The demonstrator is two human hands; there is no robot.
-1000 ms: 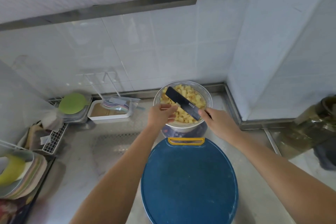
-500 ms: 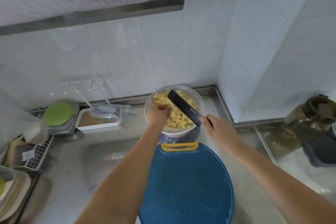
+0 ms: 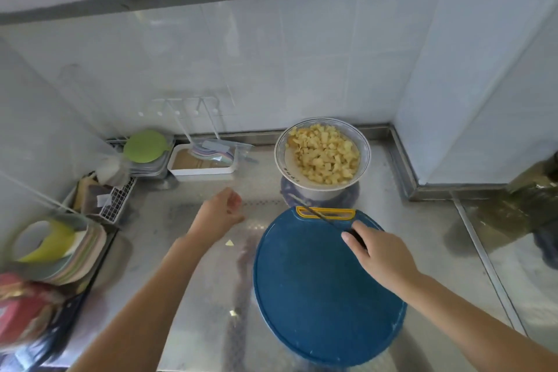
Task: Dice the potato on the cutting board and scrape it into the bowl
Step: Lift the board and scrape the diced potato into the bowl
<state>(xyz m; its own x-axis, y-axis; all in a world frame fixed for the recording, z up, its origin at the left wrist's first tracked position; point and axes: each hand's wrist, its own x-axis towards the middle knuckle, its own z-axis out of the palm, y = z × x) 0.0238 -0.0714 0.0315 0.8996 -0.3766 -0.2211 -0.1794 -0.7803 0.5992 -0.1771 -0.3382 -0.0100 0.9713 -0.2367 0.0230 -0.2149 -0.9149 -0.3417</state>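
Scraping done: diced potato (image 3: 324,157) in the bowl (image 3: 278,160), knife (image 3: 320,216) back at the cutting board (image 3: 317,296)

Half a second ago both hands were over the bowl, the left clearing pieces off the flat of the blade. Now the right hand (image 3: 380,254) has brought the knife back over the far end of the cutting board. The left hand (image 3: 220,214) has swung out to the left of the board, fingers loosely curled with nothing visible in them. The right hand's fingers wrap the knife handle.

All the potato that shows on the board's side of things is gone. The dice lie heaped in the bowl, which stands just beyond the board's yellow grip slot (image 3: 347,211). Two stray pieces (image 3: 229,243) lie on the steel counter (image 3: 187,281) left of the board. The task looks essentially finished, apart from those strays.

The knife shows edge-on as a thin line. Its long axis runs from the handle over the board's far right part, across the grip slot, with the tip pointing far-left at the bowl's foot. Whether it touches the board cannot be told.
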